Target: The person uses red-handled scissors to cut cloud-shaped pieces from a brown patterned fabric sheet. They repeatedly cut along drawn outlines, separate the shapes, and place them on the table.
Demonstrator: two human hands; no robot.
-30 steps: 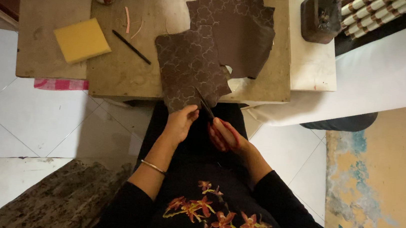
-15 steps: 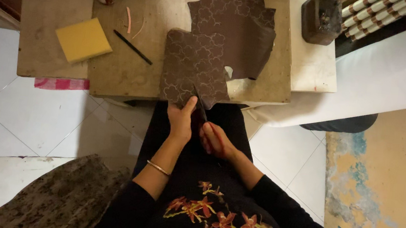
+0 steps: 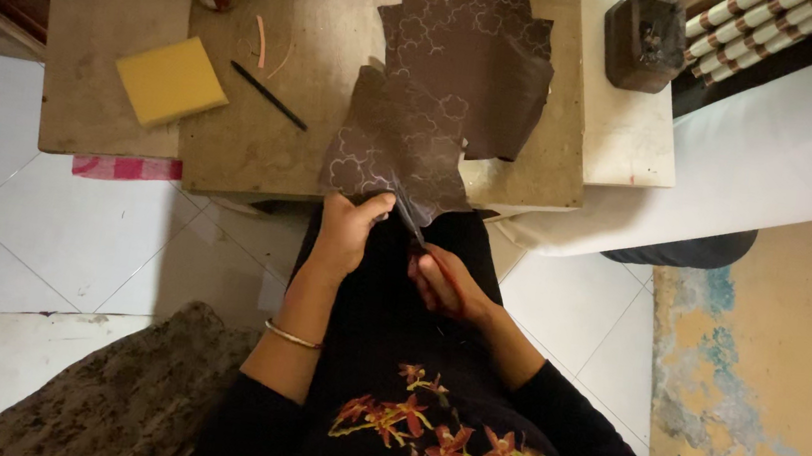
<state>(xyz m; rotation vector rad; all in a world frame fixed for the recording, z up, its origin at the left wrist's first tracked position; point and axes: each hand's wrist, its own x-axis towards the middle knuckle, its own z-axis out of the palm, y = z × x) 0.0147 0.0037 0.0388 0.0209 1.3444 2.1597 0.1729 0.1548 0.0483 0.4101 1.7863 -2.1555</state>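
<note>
The thin dark brown sheet printed with pale cloud-like outlines (image 3: 404, 147) lies half on the worn wooden table (image 3: 265, 133), its near edge hanging off the table's near side over the person's lap. It looks light and limp, more like paper or thin fabric than card, so it would likely sag and shift unless pinched close to the cutting line; the near edge, just left of the blades, seems the sensible place to hold it. The left hand (image 3: 345, 232) does that: thumb and fingers closed tight on the sheet's near edge. The right hand (image 3: 440, 282) is curled shut around the reddish handles of a pair of scissors (image 3: 416, 231), whose dark blades slant up into the sheet's near edge; how far the blades stand apart I cannot tell. A second dark brown patterned sheet (image 3: 483, 65) lies overlapped just beyond, farther on the table. To the left rest a slim black pen (image 3: 269, 95) and a square yellow sponge-like pad (image 3: 172, 80), well apart from the sheet. At the far right a dark boxy object (image 3: 645, 39) sits on a pale side surface (image 3: 626, 141).
</note>
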